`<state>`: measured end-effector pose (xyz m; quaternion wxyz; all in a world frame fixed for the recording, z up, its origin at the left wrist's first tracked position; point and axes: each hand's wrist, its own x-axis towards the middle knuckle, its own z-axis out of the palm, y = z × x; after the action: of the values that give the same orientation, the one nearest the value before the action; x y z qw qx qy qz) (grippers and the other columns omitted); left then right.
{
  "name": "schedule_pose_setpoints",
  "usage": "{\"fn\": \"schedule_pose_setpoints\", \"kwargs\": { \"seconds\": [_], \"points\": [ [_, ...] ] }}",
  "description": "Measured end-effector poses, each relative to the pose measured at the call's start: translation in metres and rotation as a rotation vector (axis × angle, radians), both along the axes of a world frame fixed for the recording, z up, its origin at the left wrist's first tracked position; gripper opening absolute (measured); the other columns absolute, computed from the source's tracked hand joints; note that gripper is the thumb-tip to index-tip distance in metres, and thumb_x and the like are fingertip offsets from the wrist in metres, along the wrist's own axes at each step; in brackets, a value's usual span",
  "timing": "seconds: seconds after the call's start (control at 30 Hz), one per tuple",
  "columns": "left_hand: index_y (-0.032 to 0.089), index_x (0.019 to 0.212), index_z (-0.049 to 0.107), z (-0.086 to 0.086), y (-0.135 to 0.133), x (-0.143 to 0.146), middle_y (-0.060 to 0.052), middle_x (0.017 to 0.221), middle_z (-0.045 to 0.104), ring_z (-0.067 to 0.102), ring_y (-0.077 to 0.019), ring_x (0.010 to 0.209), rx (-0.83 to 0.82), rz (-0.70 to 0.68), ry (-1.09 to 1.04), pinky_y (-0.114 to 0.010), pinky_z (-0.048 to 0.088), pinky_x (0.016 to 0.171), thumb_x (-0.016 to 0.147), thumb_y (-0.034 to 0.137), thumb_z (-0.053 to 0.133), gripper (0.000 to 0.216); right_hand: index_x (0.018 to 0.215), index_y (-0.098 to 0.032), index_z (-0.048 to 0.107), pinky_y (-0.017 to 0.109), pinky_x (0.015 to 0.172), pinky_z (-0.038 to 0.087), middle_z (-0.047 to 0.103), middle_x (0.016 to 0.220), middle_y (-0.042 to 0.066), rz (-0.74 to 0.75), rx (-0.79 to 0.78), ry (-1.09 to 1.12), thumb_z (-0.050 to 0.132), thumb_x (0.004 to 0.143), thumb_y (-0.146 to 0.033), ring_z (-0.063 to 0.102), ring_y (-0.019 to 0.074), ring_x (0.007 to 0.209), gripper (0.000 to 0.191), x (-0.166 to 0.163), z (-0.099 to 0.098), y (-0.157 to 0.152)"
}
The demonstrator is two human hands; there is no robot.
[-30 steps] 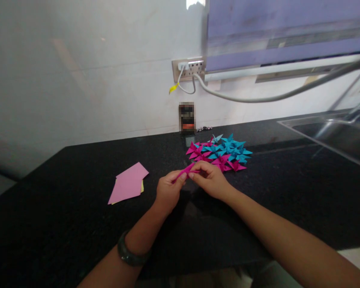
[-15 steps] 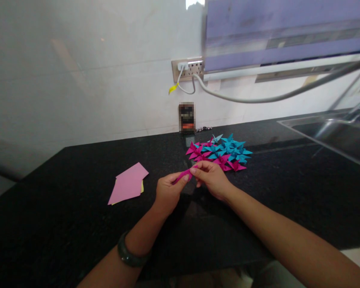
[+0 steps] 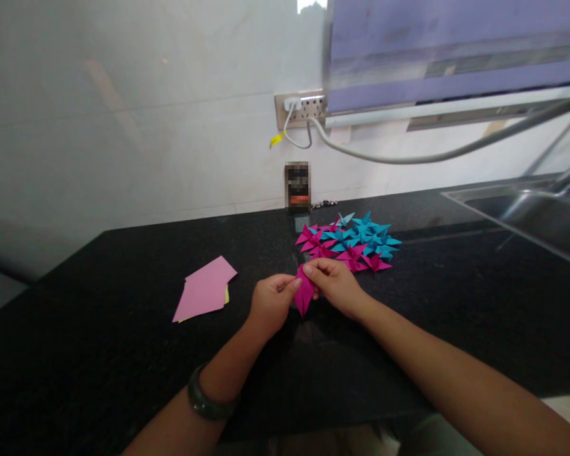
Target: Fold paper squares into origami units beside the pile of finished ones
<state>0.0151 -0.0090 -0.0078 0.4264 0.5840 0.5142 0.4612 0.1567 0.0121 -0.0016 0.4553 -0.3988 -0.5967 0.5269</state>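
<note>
A magenta piece of folded origami paper (image 3: 304,297), shaped like a narrow diamond with a slit toward its lower tip, is held between both hands above the dark counter. My left hand (image 3: 273,304) pinches its left edge with thumb and fingers. On the other side, my right hand (image 3: 335,285) grips the upper right edge, thumb on the front face. Just beyond the right hand lies a cluster of folded paper cranes, with magenta cranes (image 3: 353,254) nearer and blue cranes (image 3: 368,235) behind. Left of my hands rest pink paper sheets (image 3: 203,292), a yellow edge showing beneath.
The black counter (image 3: 137,354) runs along a tiled wall. A small dark box-like object (image 3: 298,187), blurred out, leans at the wall beside a beaded string (image 3: 323,204). A socket (image 3: 300,109) with cables is above; a metal sink (image 3: 517,209) lies right.
The magenta paper has turned from a slanted, edge-on strip to an upright diamond facing me, its tip pointing down. Both hands still hold it.
</note>
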Motion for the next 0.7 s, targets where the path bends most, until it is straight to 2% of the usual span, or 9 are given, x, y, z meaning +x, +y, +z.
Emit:
{"fn": "schedule_pose_setpoints", "kwargs": {
  "seconds": [0.17, 0.27, 0.4, 0.53, 0.6, 0.7],
  "points": [
    [0.012, 0.075, 0.066, -0.005, 0.0026, -0.0006, -0.001, 0.055, 0.062, 0.052, -0.0096, 0.047, 0.006, 0.19, -0.093, -0.021, 0.041, 0.048, 0.068, 0.037, 0.061, 0.027, 0.074, -0.014, 0.058, 0.019, 0.04, 0.033, 0.051, 0.052, -0.004, -0.051, 0.05, -0.076, 0.061, 0.068, -0.033, 0.041, 0.0057, 0.041, 0.02, -0.0028, -0.0022, -0.0019],
    [0.012, 0.076, 0.067, -0.0059, 0.0038, -0.0014, -0.001, 0.056, 0.062, 0.052, -0.01, 0.048, 0.032, 0.235, -0.1, -0.021, 0.041, 0.049, 0.066, 0.037, 0.063, 0.027, 0.075, -0.014, 0.062, 0.019, 0.043, 0.034, 0.054, 0.055, -0.002, -0.087, 0.15, -0.183, 0.059, 0.07, -0.027, 0.043, 0.007, 0.045, 0.014, -0.003, -0.0044, -0.0038],
    [0.013, 0.074, 0.069, -0.0059, 0.0046, -0.0039, -0.003, 0.065, 0.064, 0.055, -0.0127, 0.058, 0.114, 0.207, -0.044, -0.022, 0.043, 0.053, 0.064, 0.035, 0.065, 0.024, 0.074, -0.015, 0.064, 0.021, 0.052, 0.039, 0.056, 0.058, 0.0, -0.108, 0.324, -0.311, 0.053, 0.076, -0.022, 0.049, 0.0101, 0.055, 0.014, 0.001, -0.0039, -0.0039],
    [0.014, 0.075, 0.07, -0.0052, 0.004, -0.0051, -0.004, 0.069, 0.063, 0.056, -0.0136, 0.064, 0.143, 0.125, -0.042, -0.022, 0.042, 0.055, 0.065, 0.032, 0.065, 0.022, 0.073, -0.017, 0.064, 0.025, 0.06, 0.04, 0.057, 0.064, 0.002, -0.03, 0.44, -0.396, 0.047, 0.081, -0.02, 0.051, 0.0123, 0.062, 0.019, 0.0043, -0.0023, -0.0017],
    [0.013, 0.079, 0.069, -0.0045, 0.0036, -0.0043, -0.002, 0.068, 0.062, 0.054, -0.0123, 0.061, 0.115, 0.097, -0.057, -0.022, 0.042, 0.054, 0.066, 0.032, 0.064, 0.023, 0.074, -0.017, 0.063, 0.026, 0.064, 0.041, 0.058, 0.068, 0.003, -0.011, 0.451, -0.398, 0.046, 0.081, -0.02, 0.052, 0.0134, 0.066, 0.019, 0.0037, -0.0031, -0.0013],
    [0.012, 0.077, 0.068, -0.0042, 0.0033, -0.0029, 0.0, 0.061, 0.059, 0.051, -0.0101, 0.053, 0.071, 0.126, -0.074, -0.021, 0.04, 0.05, 0.065, 0.034, 0.065, 0.025, 0.087, -0.018, 0.058, 0.025, 0.062, 0.042, 0.058, 0.072, 0.002, -0.085, 0.364, -0.3, 0.051, 0.078, -0.021, 0.053, 0.0127, 0.066, 0.012, 0.001, -0.0051, -0.0021]
  ]
}}
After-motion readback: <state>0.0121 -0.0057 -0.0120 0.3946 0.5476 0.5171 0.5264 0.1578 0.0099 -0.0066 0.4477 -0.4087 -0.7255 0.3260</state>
